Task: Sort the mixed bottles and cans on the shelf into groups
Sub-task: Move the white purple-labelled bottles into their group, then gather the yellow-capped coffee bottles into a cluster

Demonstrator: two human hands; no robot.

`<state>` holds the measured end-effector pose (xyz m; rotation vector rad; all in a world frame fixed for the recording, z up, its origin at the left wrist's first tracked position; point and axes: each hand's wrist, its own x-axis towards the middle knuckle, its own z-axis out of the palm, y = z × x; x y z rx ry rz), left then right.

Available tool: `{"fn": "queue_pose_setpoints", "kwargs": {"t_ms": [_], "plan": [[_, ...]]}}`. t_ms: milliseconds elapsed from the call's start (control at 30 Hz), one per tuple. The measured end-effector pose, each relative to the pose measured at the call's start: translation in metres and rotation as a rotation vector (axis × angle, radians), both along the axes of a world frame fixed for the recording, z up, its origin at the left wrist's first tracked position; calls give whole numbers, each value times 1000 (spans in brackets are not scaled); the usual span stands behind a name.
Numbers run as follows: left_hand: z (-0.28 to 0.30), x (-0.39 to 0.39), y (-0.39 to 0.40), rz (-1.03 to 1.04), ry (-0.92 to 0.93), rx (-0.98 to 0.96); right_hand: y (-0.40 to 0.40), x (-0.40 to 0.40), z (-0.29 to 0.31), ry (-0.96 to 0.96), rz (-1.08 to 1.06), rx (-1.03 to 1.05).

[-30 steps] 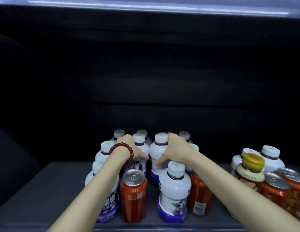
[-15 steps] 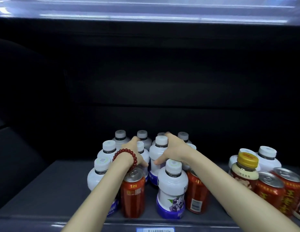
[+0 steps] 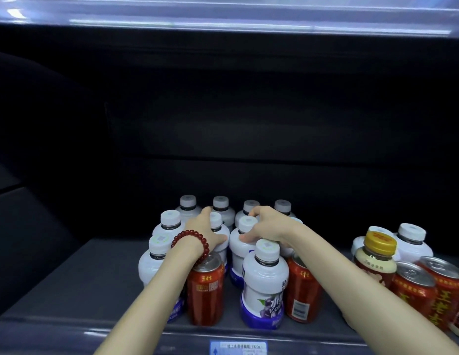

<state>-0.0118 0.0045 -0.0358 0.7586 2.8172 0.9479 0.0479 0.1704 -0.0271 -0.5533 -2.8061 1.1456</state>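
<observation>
Shop drinks display, dark lit shelf (image 3: 77, 285), printed price tag (image 3: 238, 347) on its front edge, rows of identical bottles (image 3: 264, 283)

Head camera looks forward and down, close over the shelf (image 3: 77, 283).

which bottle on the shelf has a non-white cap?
The brown-labelled bottle in the right-hand cluster: its cap is yellow. Every other visible bottle, including the front purple-based one, has a white cap.

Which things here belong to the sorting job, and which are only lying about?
Part of the job:
- white bottles
- red cans
- yellow-capped bottle
- left hand and right hand, both on white bottles in the middle row

Not part of the job:
- price label on the shelf edge
- bead bracelet
</observation>
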Motion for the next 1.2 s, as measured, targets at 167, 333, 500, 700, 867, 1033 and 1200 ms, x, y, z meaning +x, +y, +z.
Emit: {"fn": "queue_pose_setpoints", "kwargs": {"t_ms": [167, 333, 500, 700, 867, 1033, 1200], "plan": [[8, 6, 1, 81, 139, 43, -4, 6, 5, -46, -33, 108], [17, 20, -8, 49, 211, 140, -9, 17, 6, 118, -61, 152], [21, 39, -15, 0, 295, 277, -9, 42, 21, 357, -90, 153], [29, 69, -4, -134, 397, 484, -18, 77, 18, 572, -131, 60], [31, 86, 12, -211, 349, 555, -19, 99, 12, 615, -171, 48], [25, 103, 25, -302, 285, 591, -20, 124, 5, 614, -233, 47], [23, 123, 38, -410, 197, 661, -20, 151, 2, 648, -279, -4]]}}
